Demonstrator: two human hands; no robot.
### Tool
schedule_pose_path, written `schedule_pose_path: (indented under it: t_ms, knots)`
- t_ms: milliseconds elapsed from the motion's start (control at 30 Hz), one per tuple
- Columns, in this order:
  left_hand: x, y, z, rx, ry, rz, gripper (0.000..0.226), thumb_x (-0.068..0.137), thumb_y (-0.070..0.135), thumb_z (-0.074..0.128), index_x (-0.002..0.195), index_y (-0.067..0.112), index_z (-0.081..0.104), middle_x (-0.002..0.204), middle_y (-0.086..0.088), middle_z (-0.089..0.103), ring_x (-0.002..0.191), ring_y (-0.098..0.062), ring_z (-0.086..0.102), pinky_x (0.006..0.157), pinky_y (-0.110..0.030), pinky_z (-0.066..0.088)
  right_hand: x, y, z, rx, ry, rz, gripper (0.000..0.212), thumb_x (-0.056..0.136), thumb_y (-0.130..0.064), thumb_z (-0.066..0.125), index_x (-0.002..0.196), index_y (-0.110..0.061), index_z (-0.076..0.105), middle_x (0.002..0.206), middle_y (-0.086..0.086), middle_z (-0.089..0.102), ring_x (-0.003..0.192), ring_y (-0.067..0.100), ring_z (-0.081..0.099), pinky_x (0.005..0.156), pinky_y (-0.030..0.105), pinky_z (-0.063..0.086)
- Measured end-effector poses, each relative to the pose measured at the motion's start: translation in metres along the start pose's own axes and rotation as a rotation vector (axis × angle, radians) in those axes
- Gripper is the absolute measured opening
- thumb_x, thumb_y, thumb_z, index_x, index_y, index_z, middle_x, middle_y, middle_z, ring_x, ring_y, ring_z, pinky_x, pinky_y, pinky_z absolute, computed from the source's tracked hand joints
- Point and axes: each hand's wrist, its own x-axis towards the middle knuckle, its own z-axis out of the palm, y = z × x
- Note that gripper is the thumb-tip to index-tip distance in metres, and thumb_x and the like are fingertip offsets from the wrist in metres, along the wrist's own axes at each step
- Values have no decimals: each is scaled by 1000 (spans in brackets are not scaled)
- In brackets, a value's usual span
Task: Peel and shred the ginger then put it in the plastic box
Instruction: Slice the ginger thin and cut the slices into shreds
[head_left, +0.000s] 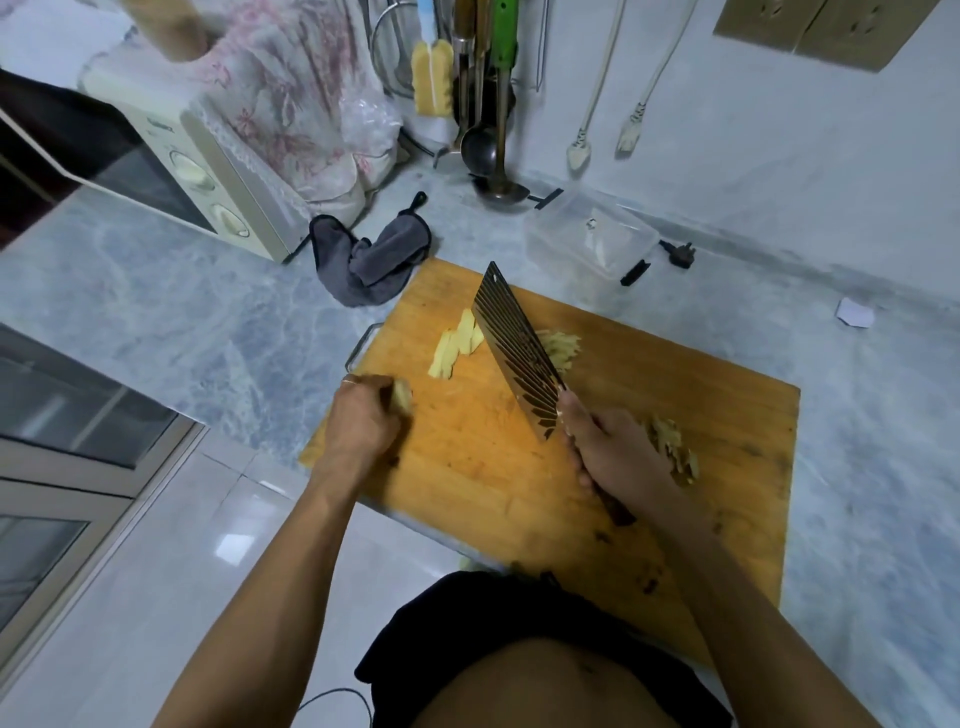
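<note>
Fingers of the left hand (363, 415) are curled round a ginger piece (401, 399) at the board's left edge, only its pale end peeking out by the thumb. Right hand (613, 452) wraps the cleaver (519, 353) handle, forefinger up near the blade's heel — blade tilted on its side, tip aimed away and to the left, toward the far corner of the board (701, 415).

Step in hand looks like the cutting stage: peeled slices (457, 343) lie fanned just left of the blade, their long axes running roughly from near-left to far-right, close to parallel with the blade. Shreds (561, 348) sit in a heap just right of the blade, partly hidden by it. Brownish scraps (675, 452) — peel, I'd judge — lie beyond the right hand.

Next move, as I read it: bring the left hand's piece or the slices under the edge, square the blade upright, and cut along their length into thin strips, knuckles kept clear.

Clear box (587, 244) waits past the board's far edge, open-topped, with what seems a little pale ginger inside; hard to be sure.
</note>
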Motion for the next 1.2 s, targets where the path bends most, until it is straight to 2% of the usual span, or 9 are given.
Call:
schedule_pose_path:
  t_ms: [100, 267, 334, 434, 534, 767, 901, 1034, 1201]
  knots:
    - [-1, -1, 1, -71, -6, -62, 16, 86, 24, 67, 99, 14, 70, 105, -16, 67, 94, -33, 66, 85, -31, 52, 1, -1, 4, 1, -25, 23, 61, 100, -59, 37, 69, -11, 58, 56, 5, 57, 47, 19, 53, 47, 26, 47]
    - [1, -6, 1, -67, -76, 24, 52, 85, 31, 70, 135, 26, 57, 128, -12, 58, 113, -25, 60, 99, -31, 47, -3, 0, 6, 37, -44, 31, 62, 100, -58, 38, 68, -8, 57, 56, 9, 55, 48, 22, 50, 46, 28, 44]
    - [4, -6, 2, -44, -89, 47, 40, 86, 32, 69, 125, 26, 64, 127, -13, 57, 113, -26, 59, 98, -29, 47, -6, 1, 5, 41, -37, 35, 61, 100, -57, 39, 69, -8, 57, 56, 9, 55, 46, 21, 50, 45, 27, 43]
    - [5, 2, 2, -66, -77, 7, 17, 87, 38, 70, 99, 27, 66, 113, -8, 62, 97, -22, 62, 82, -25, 46, -10, 3, 1, 31, -22, 40, 60, 101, -56, 39, 69, -9, 57, 55, 7, 56, 44, 18, 50, 44, 26, 43]
    - [0, 13, 2, -100, -96, -37, 12, 85, 30, 73, 91, 24, 65, 92, 2, 65, 84, -17, 60, 69, -24, 41, -15, 4, -4, 34, 7, 41, 60, 101, -54, 38, 68, -8, 57, 55, 7, 56, 44, 17, 50, 44, 25, 43]
    - [-9, 28, 12, -196, -311, -51, 11, 80, 21, 80, 71, 25, 75, 78, 12, 71, 77, -4, 62, 66, -16, 42, -17, 12, -14, 7, 49, 43, 62, 100, -58, 36, 69, -10, 60, 54, 4, 59, 45, 18, 53, 50, 30, 47]
    - [1, 41, 16, -324, -90, -40, 8, 85, 25, 77, 84, 17, 76, 89, 7, 73, 86, -9, 65, 79, -19, 46, -17, 13, -17, -6, 52, 53, 63, 100, -59, 35, 69, -10, 59, 53, 3, 59, 45, 18, 53, 51, 30, 48]
    - [20, 59, 19, -176, 79, 33, 23, 87, 27, 71, 108, 17, 71, 103, -2, 69, 92, -21, 64, 82, -31, 52, -17, 12, -17, -10, 49, 56, 63, 100, -59, 35, 69, -10, 60, 54, 2, 59, 46, 17, 53, 52, 30, 48]
    - [41, 69, 25, -40, -38, -1, 35, 84, 15, 63, 117, 26, 68, 113, -4, 67, 95, -23, 66, 83, -38, 57, -17, 12, -18, -6, 35, 50, 60, 98, -59, 35, 67, -13, 57, 54, 1, 58, 46, 15, 53, 50, 26, 47]
